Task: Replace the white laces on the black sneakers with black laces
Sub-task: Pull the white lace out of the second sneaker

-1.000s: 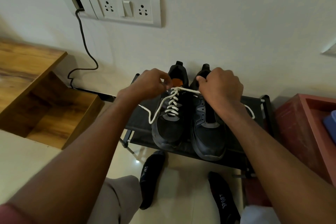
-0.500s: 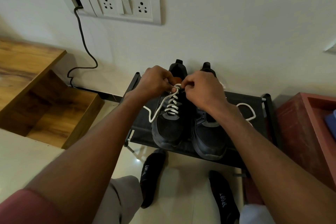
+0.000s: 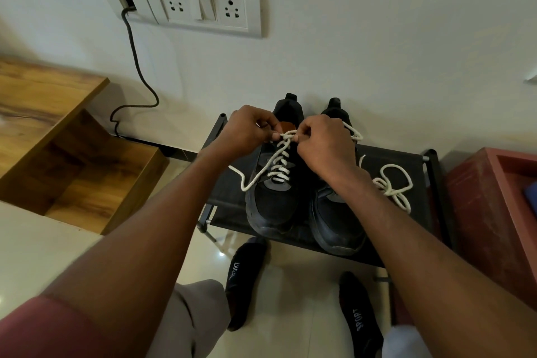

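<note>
Centre of the frame: two black sneakers side by side on a low black rack [image 3: 392,160], toes toward the bottom edge, heels against the white wall [image 3: 377,38]. Left sneaker [image 3: 271,201] laced with a white lace [image 3: 279,163], criss-crossed up the tongue. Left hand [image 3: 247,132] at the top of that lacing, fingers curled, pinching the lace near the uppermost eyelets. Right hand [image 3: 325,147] close beside it, also curled and pinching the same lace at the top (fingertips of both hands nearly meeting). One loose end of the lace trailing down and out to the left of the shoe, onto the rack. Right sneaker [image 3: 337,221] partly hidden under the right wrist; lacing there not visible. A second white lace [image 3: 390,183] lying loose in a tangle on the rack, right of centre, just beside the right sneaker.

Upper left of the frame: a white socket panel [image 3: 203,6] with a switch, and a dark cable [image 3: 136,61] hanging from it down the wall. Left edge: a wooden shelf unit [image 3: 58,131]. Right edge: a red box [image 3: 479,212]. Bottom centre: two feet in black socks [image 3: 244,279] printed "SPORT", on the pale floor [image 3: 43,256] below the rack.
</note>
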Demonstrator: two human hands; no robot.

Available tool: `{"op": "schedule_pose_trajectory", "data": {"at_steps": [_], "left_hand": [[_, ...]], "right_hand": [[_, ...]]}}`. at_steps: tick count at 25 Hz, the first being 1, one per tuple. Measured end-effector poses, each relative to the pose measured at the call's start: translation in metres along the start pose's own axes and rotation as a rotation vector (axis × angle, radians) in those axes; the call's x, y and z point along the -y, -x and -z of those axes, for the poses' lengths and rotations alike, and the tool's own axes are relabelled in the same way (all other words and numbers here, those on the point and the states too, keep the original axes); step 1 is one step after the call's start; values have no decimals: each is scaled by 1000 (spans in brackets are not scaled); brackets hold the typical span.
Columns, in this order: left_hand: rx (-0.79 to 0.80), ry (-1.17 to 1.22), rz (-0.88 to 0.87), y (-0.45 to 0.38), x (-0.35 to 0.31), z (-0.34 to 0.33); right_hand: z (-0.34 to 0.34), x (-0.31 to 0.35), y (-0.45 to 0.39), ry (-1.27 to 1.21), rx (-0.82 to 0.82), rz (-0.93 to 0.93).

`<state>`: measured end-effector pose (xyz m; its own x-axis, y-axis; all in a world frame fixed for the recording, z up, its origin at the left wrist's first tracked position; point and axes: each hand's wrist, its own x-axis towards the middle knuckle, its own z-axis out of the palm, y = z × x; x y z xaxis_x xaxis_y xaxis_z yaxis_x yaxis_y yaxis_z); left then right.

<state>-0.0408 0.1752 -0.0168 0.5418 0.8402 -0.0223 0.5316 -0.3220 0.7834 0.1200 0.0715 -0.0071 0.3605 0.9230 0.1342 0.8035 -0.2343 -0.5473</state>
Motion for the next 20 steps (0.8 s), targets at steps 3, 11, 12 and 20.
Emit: {"op": "schedule_pose_trajectory", "data": {"at_steps": [3,11,12,20], "left_hand": [[68,133,60,3,4,7],[108,238,110,-1,-6,1],[146,373,158,0,-10,3],[-159,1092,192,7,-57,46]], "right_hand": [[-1,0,-1,-47,21,39],[-1,9,2,-10,-5,-10],[-1,9,2,5,7,-19],[6,17,1,-424,247,-35]]}}
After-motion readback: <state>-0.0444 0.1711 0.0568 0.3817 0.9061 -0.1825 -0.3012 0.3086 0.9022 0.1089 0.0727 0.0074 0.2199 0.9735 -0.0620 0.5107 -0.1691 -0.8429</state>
